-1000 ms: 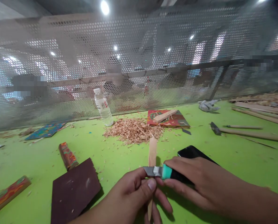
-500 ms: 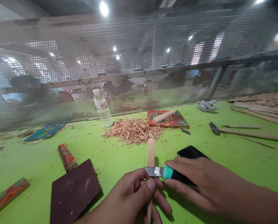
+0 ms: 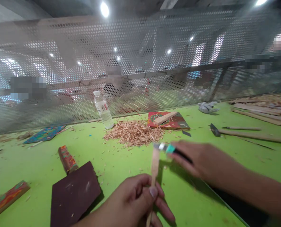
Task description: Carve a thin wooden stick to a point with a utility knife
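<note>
A slim strip of pale wood [image 3: 155,164] stands nearly upright, its lower part pinched between the thumb and fingers of my left hand [image 3: 140,195]. My right hand [image 3: 197,157] is wrapped round a utility knife [image 3: 170,148] with a black and teal handle. The knife's blade lies across the strip's top end, at or against the wood; motion blur hides the exact contact. Beyond the strip is a heap of wood shavings [image 3: 133,134]. Below my right forearm shows a dark flat thing [image 3: 235,198] with a pale edge, partly hidden.
A brown sheet [image 3: 75,192] and painted wood blocks [image 3: 67,159] lie left. Behind are a water bottle [image 3: 104,112], a painted board [image 3: 183,121] bearing a wood piece, and a perforated metal screen [image 3: 135,85]. A hammer [image 3: 251,135] and wood strips [image 3: 260,115] lie right.
My right hand has moved the knife up and away along the strip, from near my left fingers to its top end. My left hand keeps its grip with little movement.
</note>
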The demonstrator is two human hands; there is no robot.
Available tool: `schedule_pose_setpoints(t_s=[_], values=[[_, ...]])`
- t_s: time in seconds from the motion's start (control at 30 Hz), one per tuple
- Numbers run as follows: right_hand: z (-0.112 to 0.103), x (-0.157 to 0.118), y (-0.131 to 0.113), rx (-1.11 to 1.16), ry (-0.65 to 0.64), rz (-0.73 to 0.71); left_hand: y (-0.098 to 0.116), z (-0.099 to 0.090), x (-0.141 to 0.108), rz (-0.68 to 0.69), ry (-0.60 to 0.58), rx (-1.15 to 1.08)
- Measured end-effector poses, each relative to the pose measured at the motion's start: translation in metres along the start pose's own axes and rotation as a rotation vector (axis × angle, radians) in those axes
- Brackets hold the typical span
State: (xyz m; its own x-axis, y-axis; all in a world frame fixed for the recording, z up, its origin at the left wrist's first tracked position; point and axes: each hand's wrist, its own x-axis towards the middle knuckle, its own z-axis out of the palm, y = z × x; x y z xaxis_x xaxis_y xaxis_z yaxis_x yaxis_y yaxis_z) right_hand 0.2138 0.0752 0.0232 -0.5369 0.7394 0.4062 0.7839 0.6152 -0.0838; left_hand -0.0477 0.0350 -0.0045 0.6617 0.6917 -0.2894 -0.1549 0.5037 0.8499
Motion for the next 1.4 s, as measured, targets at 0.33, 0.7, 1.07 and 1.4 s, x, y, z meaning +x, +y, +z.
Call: schedule_pose_setpoints(t_s=[0.33, 0.7, 1.07, 1.4], values=[[-0.003, 0.004, -0.002, 0.041, -0.001, -0.013, 0.0, -0.003, 0.004, 0.017, 0.012, -0.092], [0.004, -0.003, -0.03, 0.128, -0.22, -0.108, 0.001, 0.0, 0.003, 0.029, 0.035, -0.036], [0.001, 0.012, 0.028, -0.102, 0.063, 0.088, 0.001, 0.0, 0.001, -0.014, 0.042, -0.045], [-0.002, 0.004, 0.0, 0.083, -0.014, -0.015, 0.005, -0.002, 0.002, 0.004, 0.052, -0.072]])
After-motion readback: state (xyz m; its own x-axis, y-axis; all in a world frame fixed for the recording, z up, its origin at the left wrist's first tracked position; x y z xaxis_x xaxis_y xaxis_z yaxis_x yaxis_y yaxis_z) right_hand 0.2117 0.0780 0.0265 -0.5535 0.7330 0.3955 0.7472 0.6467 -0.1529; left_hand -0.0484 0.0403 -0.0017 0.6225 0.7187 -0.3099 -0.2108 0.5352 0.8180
